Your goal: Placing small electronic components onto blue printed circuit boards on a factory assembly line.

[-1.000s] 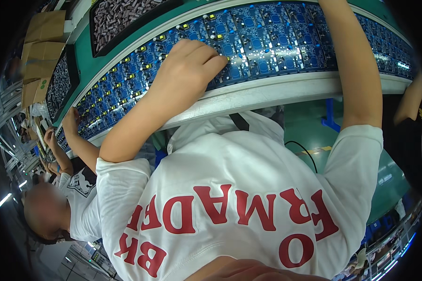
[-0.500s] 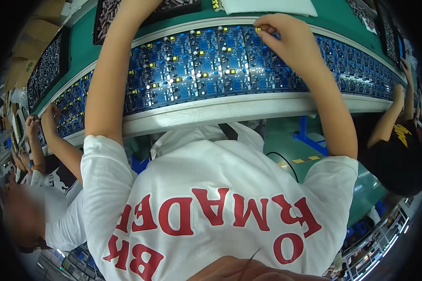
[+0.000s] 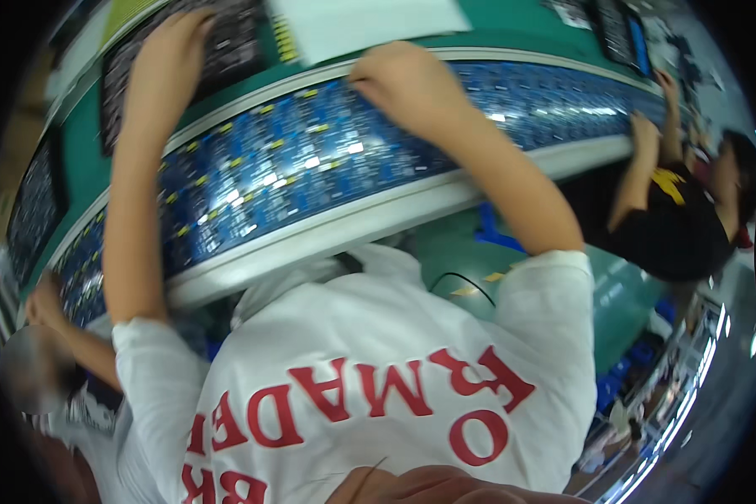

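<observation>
Left hand [image 3: 172, 55] stretches over the dark tray [image 3: 227, 83] of small dark parts [image 3: 233, 42], past the far rail. Fingers bent downward; blur and angle hide the tips, so cannot tell whether they grip a part.

Right hand [image 3: 412, 84] is at the far edge of the circuit boards [image 3: 298, 164], thumb and fingers curled together. Cannot tell whether anything sits in the pinch, or whether the tips touch a board.

Boards lie side by side in a long run between pale rails, the near rail [image 3: 328, 231] closest to the body. Yellow pieces dot the boards left of the right hand; none made out to its right. White sheet [image 3: 361, 27] lies on the green bench beyond, a row of yellow parts [image 3: 284, 38] just beside it.

Handling, as I judge it: light fingertip pinch, one part at a time; wrists high so forearms clear the mounted pieces; eyes on the right fingertips, the left feeling for parts.
</observation>
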`<state>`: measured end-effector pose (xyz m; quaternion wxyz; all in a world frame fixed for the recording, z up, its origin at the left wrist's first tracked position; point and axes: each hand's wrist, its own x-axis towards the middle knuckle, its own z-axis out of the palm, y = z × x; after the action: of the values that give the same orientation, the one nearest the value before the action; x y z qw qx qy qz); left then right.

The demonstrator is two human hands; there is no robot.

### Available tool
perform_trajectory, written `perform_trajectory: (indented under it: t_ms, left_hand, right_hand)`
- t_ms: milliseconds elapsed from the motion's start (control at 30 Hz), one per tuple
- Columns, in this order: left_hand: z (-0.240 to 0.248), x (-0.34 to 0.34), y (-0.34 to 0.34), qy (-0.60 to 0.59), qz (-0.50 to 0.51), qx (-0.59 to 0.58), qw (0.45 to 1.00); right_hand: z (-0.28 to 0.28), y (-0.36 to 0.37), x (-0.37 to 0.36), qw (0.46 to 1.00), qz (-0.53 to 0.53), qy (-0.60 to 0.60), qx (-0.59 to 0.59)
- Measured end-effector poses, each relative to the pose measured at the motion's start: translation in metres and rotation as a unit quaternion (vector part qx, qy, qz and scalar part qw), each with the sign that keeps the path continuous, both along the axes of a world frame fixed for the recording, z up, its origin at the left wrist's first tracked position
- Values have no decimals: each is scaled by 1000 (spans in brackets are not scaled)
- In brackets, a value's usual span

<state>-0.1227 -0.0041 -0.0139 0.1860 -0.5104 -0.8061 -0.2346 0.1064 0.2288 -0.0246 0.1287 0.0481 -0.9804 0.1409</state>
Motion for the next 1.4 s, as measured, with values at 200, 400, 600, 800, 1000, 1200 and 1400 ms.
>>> perform_trajectory:
  t_ms: [200,400,600,800,1000,1200,1400]
  left_hand:
    - [40,84,20,-189,-44,-41,980]
    - [21,105,17,-295,-158,-40,941]
    - [10,121,32,-468,-120,-30,875]
    - [7,123,35,-483,-75,-60,870]
    - [2,125,49,-428,-78,-31,900]
    - [9,137,56,-329,-114,-55,936]
    - [11,146,51,-324,-131,-94,932]
  right_hand:
    - [-1,4,6,999,-7,41,18]
    - [41,62,-27,979,-89,64,-170]
    - [5,117,-74,970,-188,150,-37]
    - [-3,115,-87,963,-212,161,35]
    - [-5,111,-89,952,-237,193,0]
    - [-7,114,-85,954,-245,173,-6]
    - [-3,112,-80,954,-222,201,-32]
